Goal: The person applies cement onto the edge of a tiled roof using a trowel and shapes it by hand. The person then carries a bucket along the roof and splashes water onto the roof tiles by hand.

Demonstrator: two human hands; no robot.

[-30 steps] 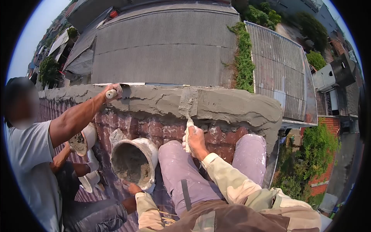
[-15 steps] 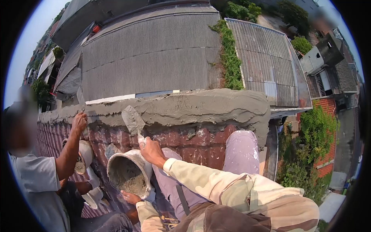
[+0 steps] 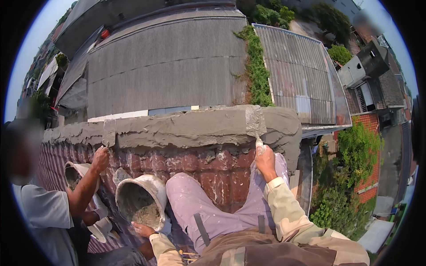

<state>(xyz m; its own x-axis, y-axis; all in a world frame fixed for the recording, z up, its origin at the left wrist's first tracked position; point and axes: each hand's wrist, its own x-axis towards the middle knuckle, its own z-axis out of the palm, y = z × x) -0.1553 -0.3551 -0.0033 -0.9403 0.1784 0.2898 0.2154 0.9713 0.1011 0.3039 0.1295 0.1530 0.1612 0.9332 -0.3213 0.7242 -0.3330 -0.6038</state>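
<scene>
My right hand is closed round the handle of a trowel. Its mortar-smeared blade lies against the grey mortar ridge, near the right end. With my left hand I grip the lower rim of a tilted bucket, its mouth facing left. Wet mortar lies inside it. To the left, a co-worker's hand holds another trowel against the same ridge.
Below the ridge slope red-brown roof tiles, splashed with mortar. The co-worker sits close on my left, beside a second bucket. Beyond the ridge are lower corrugated roofs; the roof edge drops away on the right.
My right hand has carried the trowel rightward along the ridge, from above the bucket to near the end. My left hand stays at the bucket. The co-worker's trowel has shifted right.
</scene>
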